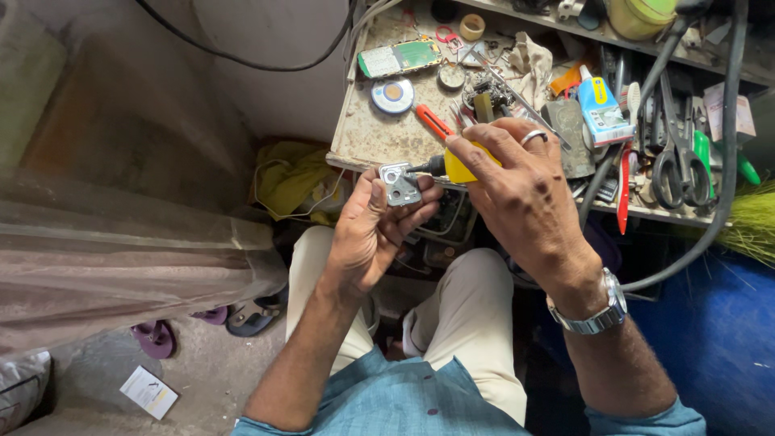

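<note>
Hands met at frame centre, over the lap: left hand [373, 230] pinched a small square metal part [400, 184] between thumb and fingertips, held in the air just below the desk [367, 137] edge; right hand [517, 190] was clenched round the yellow handle of a screwdriver [452, 167], dark shaft pointing left, tip touching or nearly touching the part's upper right corner, exact contact too small to tell. Part looked like thin stamped sheet, dull silver, with a round hole and raised rims, hard and slick. Risk, as a judgement: tip could skid off smooth metal and jab the left thumb or fingers right behind it; grip on the part was fingertip-only with nothing under it, so a push or twist could flip it out and drop it to the floor, where a small fastener would be hard to find among the sandals [242, 316] and paper scrap [148, 392]. Desk top was worn, stained, pale, crowded: orange-handled tool [434, 122] just above the hands, round solder reel [393, 95], green circuit board [400, 58], scissors [680, 165] at right, glue bottle [602, 109], rag [529, 64]. Thick black cable [710, 218] curved down the right side near the right wrist, wearing a metal watch [601, 311]; it could snag the elbow.
</note>
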